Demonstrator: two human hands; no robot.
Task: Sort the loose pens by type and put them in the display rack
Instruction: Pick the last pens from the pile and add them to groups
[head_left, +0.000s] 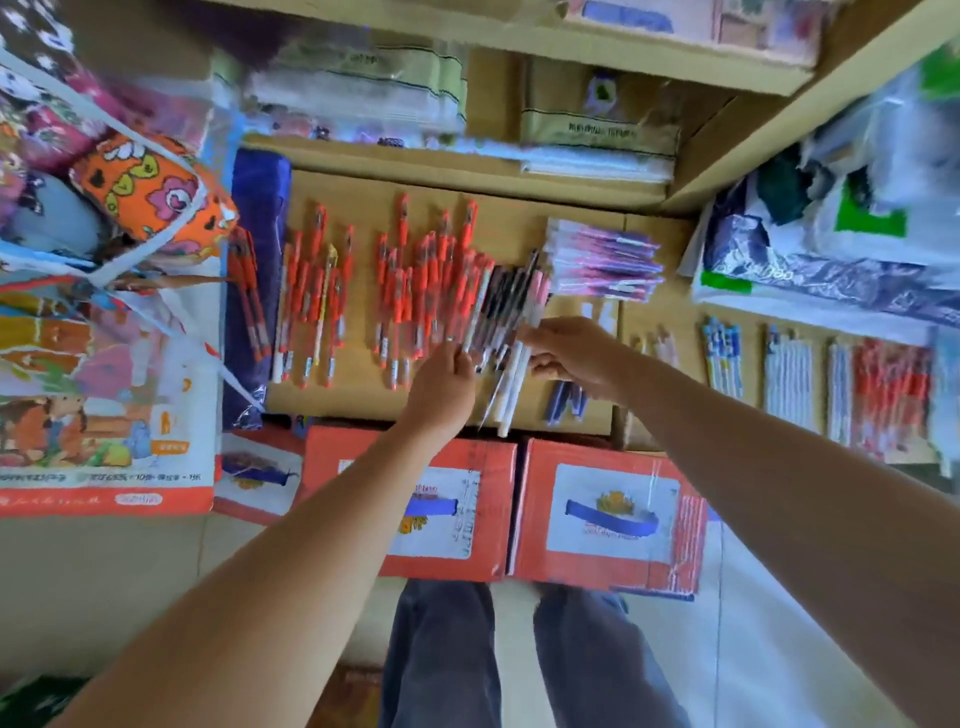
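The right hand (566, 356) grips a fanned bunch of pens (506, 306) above the shelf (358, 187). The left hand (445, 382) touches them, its grip unclear.

left hand (445, 385) and right hand (571, 358) bare, forearms (270, 566) bare to the frame edge, loose faded grey-blue denim trousers (441, 654) on both legs.

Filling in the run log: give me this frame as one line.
phase: sorting | right hand: grips mixed pen bundle | left hand: fingertips at bundle, grip unclear | red pens: laid on cardboard shelf
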